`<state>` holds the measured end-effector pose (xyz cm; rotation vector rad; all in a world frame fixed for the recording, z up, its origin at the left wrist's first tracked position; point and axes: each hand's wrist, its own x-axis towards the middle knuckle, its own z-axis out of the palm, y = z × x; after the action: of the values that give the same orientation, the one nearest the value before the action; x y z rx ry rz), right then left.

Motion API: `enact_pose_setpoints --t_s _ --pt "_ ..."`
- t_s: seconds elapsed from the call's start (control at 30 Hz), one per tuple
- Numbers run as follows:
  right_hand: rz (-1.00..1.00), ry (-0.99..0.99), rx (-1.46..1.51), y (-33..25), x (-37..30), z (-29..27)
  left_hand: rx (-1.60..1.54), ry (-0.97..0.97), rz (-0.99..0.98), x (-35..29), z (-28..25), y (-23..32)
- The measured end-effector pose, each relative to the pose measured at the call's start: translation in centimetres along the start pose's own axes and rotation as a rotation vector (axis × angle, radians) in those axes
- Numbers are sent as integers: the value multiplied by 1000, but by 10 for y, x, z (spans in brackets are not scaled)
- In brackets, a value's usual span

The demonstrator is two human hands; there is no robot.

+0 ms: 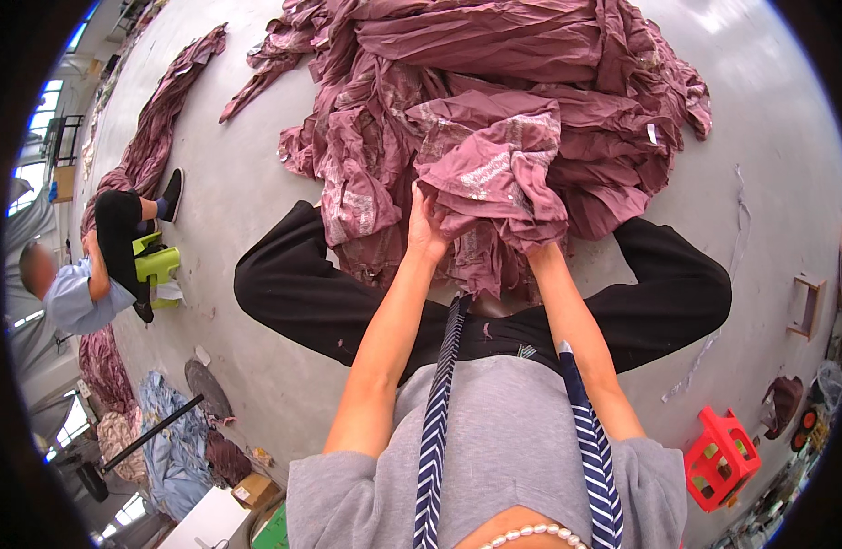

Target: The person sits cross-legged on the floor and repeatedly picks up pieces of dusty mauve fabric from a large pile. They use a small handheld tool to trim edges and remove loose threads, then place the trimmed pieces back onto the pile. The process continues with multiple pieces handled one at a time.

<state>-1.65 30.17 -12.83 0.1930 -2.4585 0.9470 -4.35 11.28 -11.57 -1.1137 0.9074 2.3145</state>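
One mauve cloth (pixel 498 151) against left hand (pixel 427 227), over right hand (pixel 542 252)

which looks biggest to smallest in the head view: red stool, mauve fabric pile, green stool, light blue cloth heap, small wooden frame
1. Mauve fabric pile
2. Light blue cloth heap
3. Red stool

Green stool and small wooden frame look smallest but too alike to rank.

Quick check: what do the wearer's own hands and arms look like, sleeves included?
The left hand shows no glove; most of the right hand is hidden. Both forearms are bare, without watch or bracelet in view, below plain grey short sleeves.
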Motion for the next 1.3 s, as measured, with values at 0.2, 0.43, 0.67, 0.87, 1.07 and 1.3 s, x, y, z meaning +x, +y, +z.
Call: enact_pose_setpoints --t_s 0.2,0.43,0.67,0.87,1.07,1.3 --pt "116 -139 50 8 -32 6 148 -195 227 39 -27 8" --pt "972 -627 148 85 -78 12 310 -294 435 4 -5 10" --pt "821 -535 -234 88 -48 -34 419 -299 469 -12 -11 8" --pt "694 -295 624 -12 10 -27 431 -348 443 -18 -9 4" --pt "520 -438 288 -60 48 -15 942 -366 797 -37 13 -9" --pt "1088 -171 1232 -5 20 -24 850 -377 643 -40 -1 -32"
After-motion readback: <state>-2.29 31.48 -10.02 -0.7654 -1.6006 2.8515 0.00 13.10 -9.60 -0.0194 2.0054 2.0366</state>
